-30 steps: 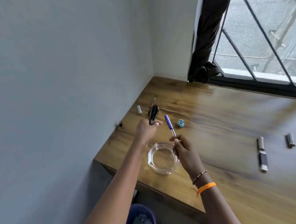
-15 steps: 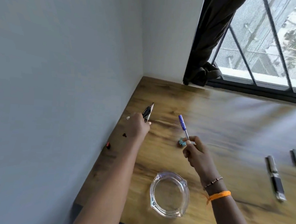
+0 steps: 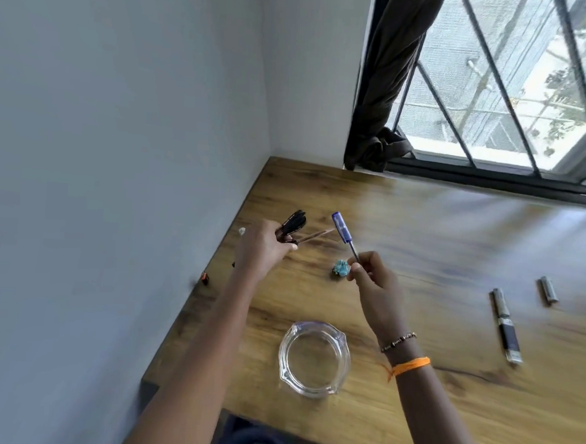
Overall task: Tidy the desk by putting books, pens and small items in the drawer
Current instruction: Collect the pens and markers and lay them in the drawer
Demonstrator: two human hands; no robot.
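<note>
My left hand (image 3: 262,246) grips a small black object (image 3: 293,224) together with a thin dark pen (image 3: 313,237) that sticks out to the right, above the wooden desk (image 3: 437,251) near the wall. My right hand (image 3: 372,278) pinches a blue capped pen (image 3: 343,231), its cap pointing up and away. A small crumpled teal item (image 3: 341,268) lies on the desk just left of my right fingers. A clear glass ashtray (image 3: 313,358) sits near the front edge between my forearms.
A dark pen-like stick (image 3: 506,326) and a short grey cylinder (image 3: 548,290) lie at the right. A small white piece (image 3: 242,231) and a red-black bit (image 3: 204,278) sit by the left wall. A barred window and dark curtain (image 3: 385,90) stand behind.
The view has tilted so the ashtray sits lower in frame. My left hand now holds the thin pen along with the black object, turned to point right. My right hand still holds the blue pen.
</note>
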